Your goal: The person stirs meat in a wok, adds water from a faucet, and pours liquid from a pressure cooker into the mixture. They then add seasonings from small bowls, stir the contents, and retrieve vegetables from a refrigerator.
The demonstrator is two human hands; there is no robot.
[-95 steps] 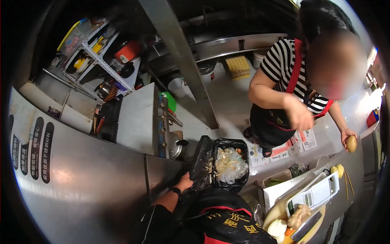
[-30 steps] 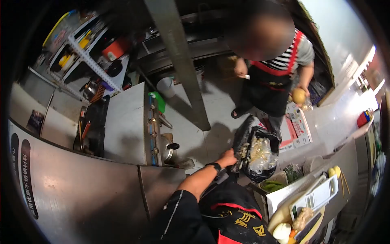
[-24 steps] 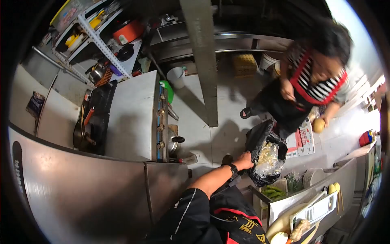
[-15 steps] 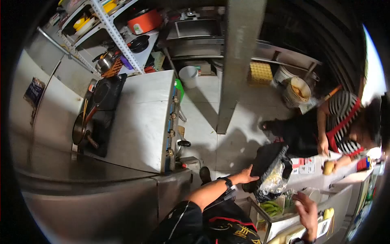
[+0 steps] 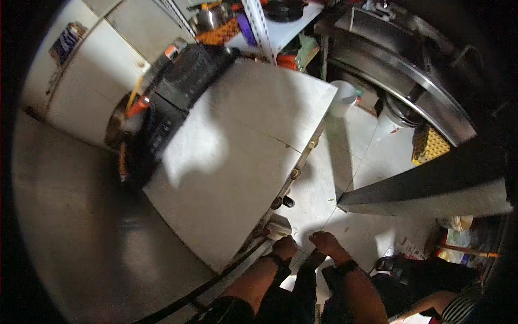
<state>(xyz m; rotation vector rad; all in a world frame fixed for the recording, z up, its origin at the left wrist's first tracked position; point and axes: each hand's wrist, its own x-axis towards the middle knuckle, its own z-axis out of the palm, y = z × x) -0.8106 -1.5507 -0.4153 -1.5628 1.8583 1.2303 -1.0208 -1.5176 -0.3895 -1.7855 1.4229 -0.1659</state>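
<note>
My left hand (image 5: 285,248) is low in front of me, close to the front edge of the white-topped counter (image 5: 237,156). Its fingers look curled in. A short way to its right, my right hand (image 5: 326,243) is also closed, like a loose fist, over the tiled floor. The two hands are apart. Whatever either one holds, if anything, is hidden by the fingers and the dim light. Nearest to my left hand is a pale box-like item (image 5: 278,229) below the counter edge.
A black stove (image 5: 186,81) with a pan (image 5: 115,127) lines the counter's wall side. A grey pillar (image 5: 431,197) stands to the right. Beyond are a white bucket (image 5: 342,100), a steel sink unit (image 5: 394,59) and a yellow crate (image 5: 430,146). A co-worker's striped sleeve (image 5: 463,306) shows at lower right.
My view has swung left toward the counter and stove. Both hands, spread and reaching near the black bag and vegetables before, are now closed in front of me. The bag has left view.
</note>
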